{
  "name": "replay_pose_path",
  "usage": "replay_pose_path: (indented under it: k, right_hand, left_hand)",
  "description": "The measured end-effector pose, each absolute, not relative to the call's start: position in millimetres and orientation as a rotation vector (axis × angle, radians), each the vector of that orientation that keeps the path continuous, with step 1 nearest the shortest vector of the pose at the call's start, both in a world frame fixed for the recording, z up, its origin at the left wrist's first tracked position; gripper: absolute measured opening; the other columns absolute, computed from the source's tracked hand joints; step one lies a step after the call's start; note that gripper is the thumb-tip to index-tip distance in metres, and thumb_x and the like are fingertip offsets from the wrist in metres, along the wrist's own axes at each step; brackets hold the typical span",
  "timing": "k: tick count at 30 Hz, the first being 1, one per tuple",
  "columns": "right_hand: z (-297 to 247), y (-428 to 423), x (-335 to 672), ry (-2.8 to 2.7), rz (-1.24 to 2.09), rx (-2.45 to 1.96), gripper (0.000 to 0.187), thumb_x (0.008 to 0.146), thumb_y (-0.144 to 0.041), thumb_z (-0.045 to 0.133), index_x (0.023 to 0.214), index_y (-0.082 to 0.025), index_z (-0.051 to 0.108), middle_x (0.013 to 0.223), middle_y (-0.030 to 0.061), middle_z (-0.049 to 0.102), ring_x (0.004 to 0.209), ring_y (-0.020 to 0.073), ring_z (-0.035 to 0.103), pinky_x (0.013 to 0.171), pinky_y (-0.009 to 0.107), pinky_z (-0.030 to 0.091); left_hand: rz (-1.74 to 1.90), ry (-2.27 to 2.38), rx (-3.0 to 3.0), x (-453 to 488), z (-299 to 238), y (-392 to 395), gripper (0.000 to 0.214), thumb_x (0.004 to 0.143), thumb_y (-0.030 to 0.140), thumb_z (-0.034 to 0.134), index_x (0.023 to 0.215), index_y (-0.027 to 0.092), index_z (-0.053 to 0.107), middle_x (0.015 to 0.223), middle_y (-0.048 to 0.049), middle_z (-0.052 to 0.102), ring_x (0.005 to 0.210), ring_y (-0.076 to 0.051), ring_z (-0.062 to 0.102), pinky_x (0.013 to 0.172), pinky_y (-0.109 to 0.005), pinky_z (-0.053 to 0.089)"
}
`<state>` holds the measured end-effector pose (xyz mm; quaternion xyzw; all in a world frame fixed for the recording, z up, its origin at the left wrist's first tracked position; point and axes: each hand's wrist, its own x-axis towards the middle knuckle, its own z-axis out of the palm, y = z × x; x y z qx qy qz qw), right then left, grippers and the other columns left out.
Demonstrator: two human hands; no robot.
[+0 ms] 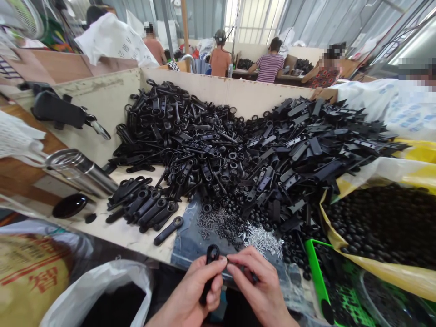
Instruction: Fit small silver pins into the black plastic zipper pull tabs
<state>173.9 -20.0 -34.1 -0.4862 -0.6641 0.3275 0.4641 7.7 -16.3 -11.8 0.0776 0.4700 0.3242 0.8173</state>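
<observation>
My left hand is wrapped round a black plastic handle with a ring-shaped end, which it holds upright. Beside it, my right hand is closed in a pinch. Its thumb and forefinger are close to the left thumb at the ring; what they hold is too small to tell. A bit of something dark shows under the right fingers. Just beyond the hands, small silver pins and small dark metal pieces lie on a blue-grey cloth. One black handle lies apart at the cloth's left edge.
Black plastic parts are heaped across the walled table. To the left are a steel flask and a white bag. At right stand a green basket and a yellow bag of black balls. Several people sit behind.
</observation>
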Motion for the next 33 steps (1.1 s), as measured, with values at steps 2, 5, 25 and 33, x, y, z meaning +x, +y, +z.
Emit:
replay_pose_path:
  k: [2, 5, 25, 33]
  right_hand:
    - [-34.5, -20.1, 175.7, -1.597, 0.812, -1.217, 0.01, 0.093, -0.025, 0.069, 0.094, -0.023, 0.079, 0.076, 0.0025, 0.067, 0.053, 0.0125, 0.055, 0.046, 0.022, 0.044]
    - [-34.9, -18.8, 177.4, -1.624, 0.816, -1.219, 0.011, 0.093, -0.024, 0.067, 0.096, -0.024, 0.077, 0.079, 0.003, 0.068, 0.056, 0.0132, 0.057, 0.049, 0.022, 0.045]
    - [-26.7, -11.5, 161.4, -2.158, 0.514, -1.204, 0.028, 0.105, -0.024, 0.046, 0.095, -0.021, 0.072, 0.079, 0.0046, 0.067, 0.065, 0.0145, 0.068, 0.056, 0.02, 0.051]
    - [-26.0, -17.0, 159.2, -2.12, 0.524, -1.279, 0.031, 0.107, -0.03, 0.044, 0.092, -0.021, 0.07, 0.079, 0.0035, 0.065, 0.063, 0.0138, 0.068, 0.056, 0.02, 0.05]
  left_hand:
    - [0.658, 0.983, 0.189, 5.2, -11.0, -17.0, 0.041, 0.067, 0.039, 0.086, 0.085, 0.019, 0.056, 0.054, 0.0069, 0.056, 0.043, -0.004, 0.039, 0.046, -0.018, 0.022]
    - [0.643, 0.906, 0.29, -1.6, -13.0, -19.6, 0.042, 0.066, 0.025, 0.079, 0.103, 0.016, 0.06, 0.067, 0.0008, 0.066, 0.052, -0.009, 0.052, 0.052, -0.022, 0.034]
    - [0.638, 1.142, 0.868, -9.7, -30.5, -21.7, 0.023, 0.081, 0.018, 0.056, 0.104, 0.017, 0.055, 0.077, 0.0033, 0.057, 0.062, -0.011, 0.057, 0.057, -0.025, 0.043]
    - [0.598, 1.143, 0.942, -14.9, -25.4, -21.7, 0.017, 0.084, 0.017, 0.054, 0.101, 0.02, 0.057, 0.073, 0.0043, 0.056, 0.061, -0.011, 0.055, 0.058, -0.024, 0.042]
